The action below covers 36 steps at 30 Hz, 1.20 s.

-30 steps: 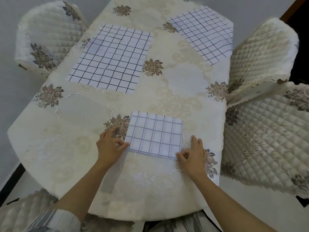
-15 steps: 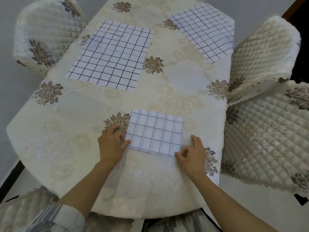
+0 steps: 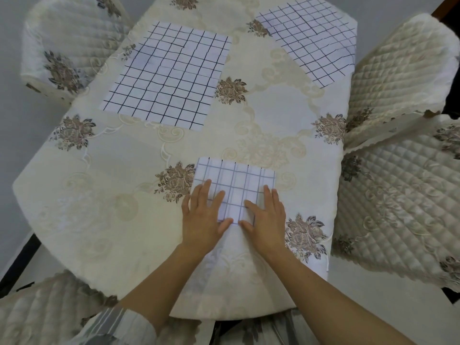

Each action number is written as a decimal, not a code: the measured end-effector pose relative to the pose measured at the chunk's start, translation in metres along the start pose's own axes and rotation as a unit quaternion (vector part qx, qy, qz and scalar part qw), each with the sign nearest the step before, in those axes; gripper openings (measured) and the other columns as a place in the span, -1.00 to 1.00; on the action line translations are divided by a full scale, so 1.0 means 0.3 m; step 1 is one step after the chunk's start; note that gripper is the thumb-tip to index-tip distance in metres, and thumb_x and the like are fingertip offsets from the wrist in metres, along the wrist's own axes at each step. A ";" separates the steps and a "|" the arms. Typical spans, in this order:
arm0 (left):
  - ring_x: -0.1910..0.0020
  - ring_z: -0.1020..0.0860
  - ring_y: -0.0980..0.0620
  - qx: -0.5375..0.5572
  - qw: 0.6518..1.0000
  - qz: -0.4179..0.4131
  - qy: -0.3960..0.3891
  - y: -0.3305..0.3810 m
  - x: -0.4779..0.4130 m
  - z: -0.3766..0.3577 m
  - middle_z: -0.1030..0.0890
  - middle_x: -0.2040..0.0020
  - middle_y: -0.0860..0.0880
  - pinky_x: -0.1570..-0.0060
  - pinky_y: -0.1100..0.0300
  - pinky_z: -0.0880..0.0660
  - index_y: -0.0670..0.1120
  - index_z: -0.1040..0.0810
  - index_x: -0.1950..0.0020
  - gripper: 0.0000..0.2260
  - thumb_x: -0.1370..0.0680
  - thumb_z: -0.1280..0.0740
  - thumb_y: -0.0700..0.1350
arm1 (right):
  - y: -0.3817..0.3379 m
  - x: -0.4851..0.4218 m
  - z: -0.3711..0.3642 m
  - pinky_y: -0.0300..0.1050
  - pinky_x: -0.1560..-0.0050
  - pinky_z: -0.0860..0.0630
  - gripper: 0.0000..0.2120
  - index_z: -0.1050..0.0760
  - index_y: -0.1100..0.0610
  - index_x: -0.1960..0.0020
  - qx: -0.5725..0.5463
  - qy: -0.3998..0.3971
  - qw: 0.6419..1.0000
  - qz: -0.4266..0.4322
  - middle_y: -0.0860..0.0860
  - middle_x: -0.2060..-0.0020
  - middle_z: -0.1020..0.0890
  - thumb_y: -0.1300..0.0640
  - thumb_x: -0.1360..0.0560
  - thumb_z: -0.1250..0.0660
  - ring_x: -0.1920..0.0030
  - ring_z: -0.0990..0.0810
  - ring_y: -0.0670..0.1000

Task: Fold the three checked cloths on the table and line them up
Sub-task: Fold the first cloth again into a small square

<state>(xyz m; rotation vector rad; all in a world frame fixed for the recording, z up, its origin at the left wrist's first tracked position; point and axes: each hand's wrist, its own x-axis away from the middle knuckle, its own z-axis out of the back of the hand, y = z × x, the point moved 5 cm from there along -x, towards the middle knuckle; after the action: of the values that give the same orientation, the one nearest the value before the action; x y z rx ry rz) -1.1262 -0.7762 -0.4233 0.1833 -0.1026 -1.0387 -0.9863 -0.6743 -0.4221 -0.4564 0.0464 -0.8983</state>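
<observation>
Both the left hand and right hand press flat, fingers straight, on the small folded white checked cloth at lower centre. Judging by this, the first fold is finishing; next comes the unfolded checked cloth at upper left.

A counter under a cream, flower-embroidered cloth fills the middle. Quilted cream seats surround it: the ten o'clock chair, the two o'clock chair, the three o'clock chair and the eight o'clock chair. Grey floor shows at nine o'clock.
</observation>
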 end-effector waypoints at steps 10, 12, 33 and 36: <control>-0.47 -0.21 -0.22 -0.014 0.998 0.069 0.002 -0.257 0.019 0.019 -0.23 -0.53 -0.13 -0.29 -0.22 -0.25 0.16 -0.42 -0.42 -0.37 -0.43 -0.12 0.40 | 0.168 0.023 0.059 0.25 -0.47 -0.02 -0.43 -0.39 -0.12 -0.43 0.018 -0.026 0.999 -0.023 0.18 -0.56 -0.03 -0.24 -0.46 -0.34 -0.56 0.10 0.24; -0.45 -0.22 -0.23 -0.017 0.996 0.085 0.005 -0.293 0.018 0.028 -0.24 -0.52 -0.13 -0.26 -0.25 -0.28 0.16 -0.41 -0.43 -0.37 -0.43 -0.13 0.40 | 0.196 0.022 0.071 0.23 -0.48 0.01 -0.42 -0.36 -0.13 -0.45 0.027 -0.041 0.998 -0.029 0.17 -0.57 0.01 -0.18 -0.47 -0.38 -0.56 0.14 0.23; -0.49 -0.23 -0.22 -0.010 1.000 0.004 -0.007 -0.053 0.077 -0.016 -0.23 -0.54 -0.15 -0.31 -0.21 -0.27 0.07 -0.44 -0.41 -0.53 -0.54 -0.23 0.21 | 0.203 -0.014 0.129 0.21 -0.51 0.07 -0.18 0.02 -0.13 -0.56 0.143 -0.133 0.980 -0.038 0.25 -0.53 0.27 -0.27 -0.46 -0.33 -0.53 0.29 0.27; -0.49 -0.20 -0.21 -0.039 0.996 0.080 -0.017 -0.113 0.117 -0.001 -0.24 -0.53 -0.16 -0.31 -0.20 -0.28 -0.01 -0.40 -0.45 -0.49 -0.55 -0.27 0.17 | 0.201 -0.026 0.139 0.19 -0.51 0.08 -0.19 -0.03 -0.10 -0.54 0.138 -0.127 0.982 -0.019 0.23 -0.53 0.27 -0.27 -0.45 -0.34 -0.53 0.29 0.25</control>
<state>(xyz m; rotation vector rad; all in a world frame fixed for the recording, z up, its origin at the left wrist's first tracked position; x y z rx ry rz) -1.1372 -0.8234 -0.4303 0.0843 -0.1052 -0.8846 -0.9368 -0.6209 -0.4099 -0.3100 -0.3194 -0.8633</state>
